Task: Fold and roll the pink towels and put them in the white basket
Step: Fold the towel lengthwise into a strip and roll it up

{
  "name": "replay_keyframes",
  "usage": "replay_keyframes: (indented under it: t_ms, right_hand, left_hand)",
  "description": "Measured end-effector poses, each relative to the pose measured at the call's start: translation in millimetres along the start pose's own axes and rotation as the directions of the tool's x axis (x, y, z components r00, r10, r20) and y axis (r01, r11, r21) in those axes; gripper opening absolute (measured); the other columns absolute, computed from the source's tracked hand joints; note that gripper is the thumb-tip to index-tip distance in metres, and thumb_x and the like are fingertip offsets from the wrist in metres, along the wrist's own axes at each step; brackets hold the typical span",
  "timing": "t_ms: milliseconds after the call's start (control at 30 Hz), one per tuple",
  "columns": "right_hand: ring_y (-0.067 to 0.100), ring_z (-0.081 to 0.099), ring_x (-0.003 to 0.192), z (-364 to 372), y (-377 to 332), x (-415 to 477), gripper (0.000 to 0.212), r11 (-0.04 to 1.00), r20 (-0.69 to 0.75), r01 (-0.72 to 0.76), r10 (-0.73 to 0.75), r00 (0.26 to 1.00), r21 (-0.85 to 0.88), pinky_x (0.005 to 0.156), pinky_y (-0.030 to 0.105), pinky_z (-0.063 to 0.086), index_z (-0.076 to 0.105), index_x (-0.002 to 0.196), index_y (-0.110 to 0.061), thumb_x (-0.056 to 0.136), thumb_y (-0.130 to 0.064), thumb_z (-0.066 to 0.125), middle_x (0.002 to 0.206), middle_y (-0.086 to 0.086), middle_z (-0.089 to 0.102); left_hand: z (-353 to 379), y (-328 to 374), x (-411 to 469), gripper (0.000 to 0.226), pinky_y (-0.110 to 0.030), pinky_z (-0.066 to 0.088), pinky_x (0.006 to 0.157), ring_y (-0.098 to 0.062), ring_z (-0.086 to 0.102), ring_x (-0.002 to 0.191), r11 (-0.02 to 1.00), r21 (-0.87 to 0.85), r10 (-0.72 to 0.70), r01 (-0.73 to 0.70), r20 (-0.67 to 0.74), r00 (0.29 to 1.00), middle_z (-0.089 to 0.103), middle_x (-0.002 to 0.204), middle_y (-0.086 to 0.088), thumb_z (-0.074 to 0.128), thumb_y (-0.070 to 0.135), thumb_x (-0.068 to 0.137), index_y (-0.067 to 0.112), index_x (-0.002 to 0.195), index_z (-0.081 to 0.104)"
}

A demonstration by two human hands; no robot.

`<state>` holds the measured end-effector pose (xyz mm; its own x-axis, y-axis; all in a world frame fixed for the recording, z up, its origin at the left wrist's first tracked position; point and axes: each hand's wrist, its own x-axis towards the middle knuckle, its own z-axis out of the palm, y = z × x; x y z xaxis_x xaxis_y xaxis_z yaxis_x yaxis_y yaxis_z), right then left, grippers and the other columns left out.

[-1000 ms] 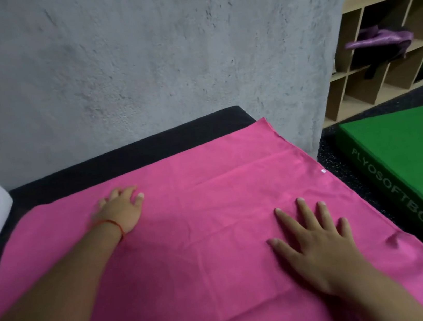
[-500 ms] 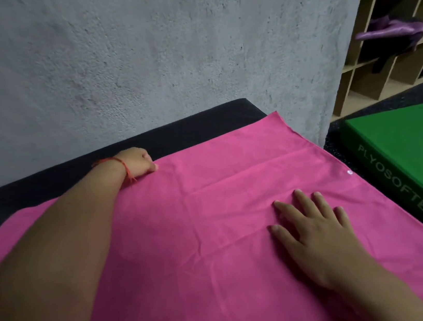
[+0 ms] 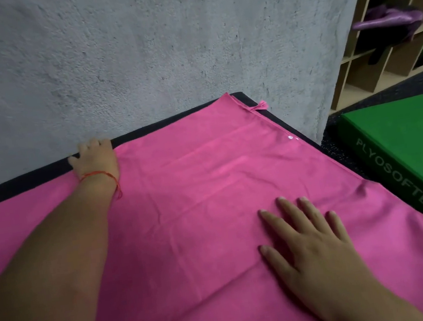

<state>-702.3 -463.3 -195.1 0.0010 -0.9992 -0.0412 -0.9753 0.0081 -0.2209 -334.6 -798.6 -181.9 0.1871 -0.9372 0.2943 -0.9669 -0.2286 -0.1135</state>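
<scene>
A large pink towel (image 3: 212, 214) lies spread flat over a black padded surface (image 3: 30, 177), with light creases and a small loop tag at its far right corner. My left hand (image 3: 95, 160), with a red thread on the wrist, reaches to the towel's far edge by the wall, fingers curled on that edge. My right hand (image 3: 309, 244) rests flat on the near right part of the towel, palm down and fingers spread. The white basket is out of view.
A rough grey concrete wall (image 3: 161, 45) rises right behind the black surface. To the right stands a green box (image 3: 415, 148) marked PLYOSOFTBOX. Beyond it are wooden cubby shelves (image 3: 393, 53) holding purple cloth (image 3: 389, 19) and a green ball.
My left hand has gone from the towel's middle to its far edge and drawn that edge back to the wall. The right hand stays flat. The basket has left the view.
</scene>
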Motion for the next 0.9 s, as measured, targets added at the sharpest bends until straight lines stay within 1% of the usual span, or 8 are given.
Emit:
replay_keyframes:
  t_ms: [67,133,267,367,533,667,767,900]
  right_hand:
    - [0.021,0.003,0.163,1,2,1,0.075,1.0,0.004,0.014,-0.014,1.0,0.004,0.13,0.056,0.008,0.012,0.163,-0.055,0.093,-0.081,0.009,0.176,-0.014,0.007]
    - [0.018,-0.008,0.163,-2,4,3,0.079,1.0,0.016,0.006,-0.006,1.0,0.0,0.13,0.053,0.001,-0.001,0.163,-0.055,0.089,-0.081,0.002,0.175,-0.017,-0.006]
    - [0.017,-0.01,0.162,-10,10,3,0.083,1.0,0.039,-0.019,0.019,0.999,0.0,0.13,0.054,0.001,-0.004,0.164,-0.051,0.086,-0.08,-0.005,0.175,-0.018,-0.009]
    - [0.02,-0.004,0.163,-10,19,5,0.084,1.0,0.029,-0.03,0.03,0.999,0.0,0.129,0.055,0.007,0.002,0.165,-0.048,0.087,-0.078,-0.001,0.176,-0.014,-0.003]
    - [0.026,0.001,0.163,-7,26,-5,0.078,1.0,0.02,-0.025,0.025,1.0,0.012,0.127,0.059,0.009,0.005,0.165,-0.046,0.095,-0.079,0.006,0.177,-0.009,0.001]
    - [0.031,-0.002,0.163,0,21,-24,0.079,1.0,0.01,0.004,-0.004,1.0,0.015,0.126,0.063,0.007,0.002,0.166,-0.044,0.097,-0.08,0.013,0.177,-0.007,-0.003]
    - [0.032,0.002,0.162,6,18,-43,0.083,1.0,-0.014,0.003,-0.003,1.0,-0.003,0.126,0.064,0.009,0.004,0.166,-0.044,0.093,-0.083,0.005,0.177,-0.006,-0.001]
    - [0.033,0.001,0.162,12,16,-68,0.08,1.0,-0.021,0.005,-0.006,1.0,-0.023,0.126,0.065,0.008,0.003,0.166,-0.043,0.096,-0.081,0.007,0.177,-0.006,-0.003]
  left_hand:
    - [5,1,-5,0.032,-0.062,0.04,0.103,-0.038,0.042,0.131,0.986,-0.156,-0.062,0.066,0.028,0.998,0.05,0.14,-0.012,0.055,0.031,0.103,0.021,0.134,0.057]
    - [4,2,-11,0.04,-0.059,0.042,0.107,-0.042,0.043,0.132,0.955,-0.286,-0.051,0.076,0.095,0.994,0.049,0.145,-0.013,0.055,0.042,0.102,0.023,0.136,0.056]
    - [3,-10,-55,0.066,-0.055,0.039,0.114,-0.04,0.048,0.135,0.94,-0.342,0.066,0.01,0.21,0.976,0.052,0.15,-0.01,0.033,0.067,0.092,0.028,0.142,0.053]
    - [-3,-28,-106,0.067,-0.051,0.035,0.119,-0.035,0.045,0.141,0.938,-0.346,0.09,-0.014,0.205,0.975,0.048,0.156,-0.005,0.031,0.065,0.097,0.027,0.149,0.048]
    - [-28,-60,-198,0.055,-0.047,0.031,0.123,-0.028,0.04,0.147,0.942,-0.336,0.075,-0.005,0.195,0.978,0.044,0.16,-0.005,0.04,0.051,0.106,0.025,0.154,0.046]
    - [-46,-92,-277,0.057,-0.048,0.031,0.123,-0.026,0.039,0.148,0.952,-0.305,0.056,0.01,0.206,0.977,0.044,0.16,-0.003,0.038,0.053,0.104,0.026,0.154,0.045]
    - [-65,-116,-338,0.057,-0.049,0.03,0.122,-0.024,0.038,0.148,0.955,-0.295,0.036,0.033,0.226,0.974,0.043,0.161,0.001,0.037,0.055,0.104,0.029,0.155,0.044]
    - [-82,-156,-428,0.065,-0.047,0.026,0.124,-0.021,0.031,0.152,0.965,-0.258,0.009,0.047,0.212,0.977,0.037,0.165,0.007,0.023,0.062,0.101,0.034,0.157,0.038]
